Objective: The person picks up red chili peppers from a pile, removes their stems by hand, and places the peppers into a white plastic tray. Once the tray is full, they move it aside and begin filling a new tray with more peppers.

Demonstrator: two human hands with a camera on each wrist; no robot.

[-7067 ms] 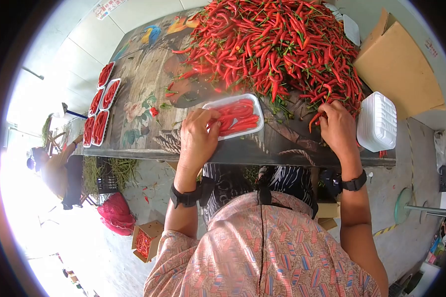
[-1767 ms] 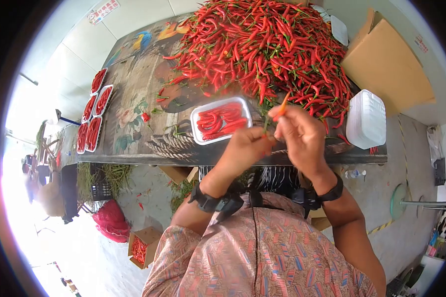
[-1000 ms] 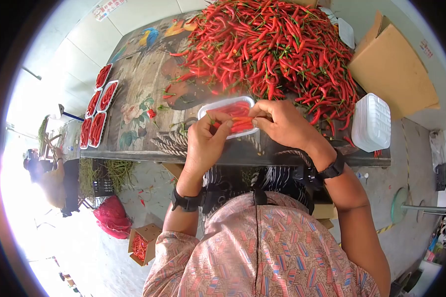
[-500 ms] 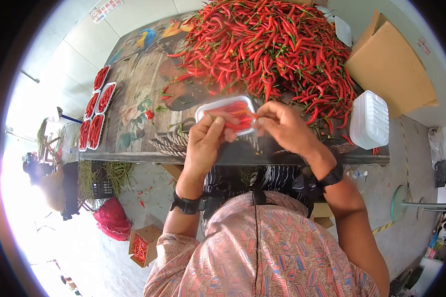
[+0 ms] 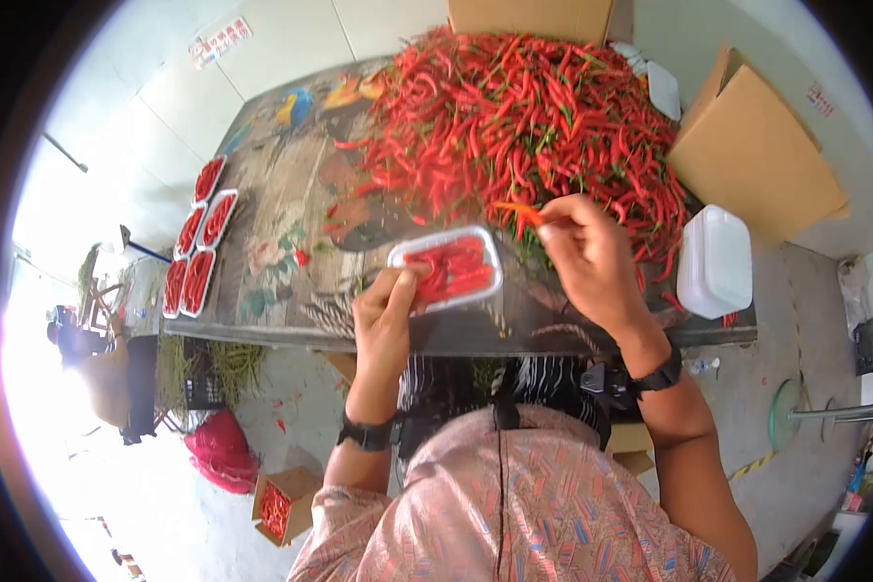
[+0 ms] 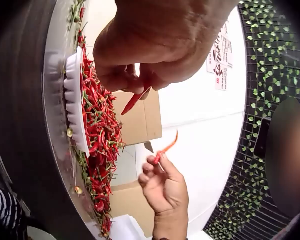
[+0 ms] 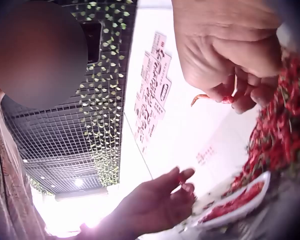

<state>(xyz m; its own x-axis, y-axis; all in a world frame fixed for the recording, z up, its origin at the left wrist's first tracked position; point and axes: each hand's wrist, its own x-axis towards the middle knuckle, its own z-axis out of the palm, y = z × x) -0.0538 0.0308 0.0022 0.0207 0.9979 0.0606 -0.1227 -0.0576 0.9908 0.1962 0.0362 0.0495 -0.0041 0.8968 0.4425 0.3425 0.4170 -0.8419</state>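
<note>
The left hand is at the left edge of a white tray of red chilies; in the left wrist view that hand pinches a red chili between thumb and finger. Above and right of the tray, the right hand pinches an orange-red chili at one end, its tip pointing left. The right wrist view shows the same chili under the right hand. A large heap of red chilies lies behind the tray.
Several filled trays lie at the table's left end. A stack of white trays stands at the right, near a cardboard box. Another person is at far left; a small box of chilies is on the floor.
The right hand has moved away from the tray, up and right, with the orange-red chili in its fingers. The left hand stays by the tray's left side. The head view has tilted slightly.
</note>
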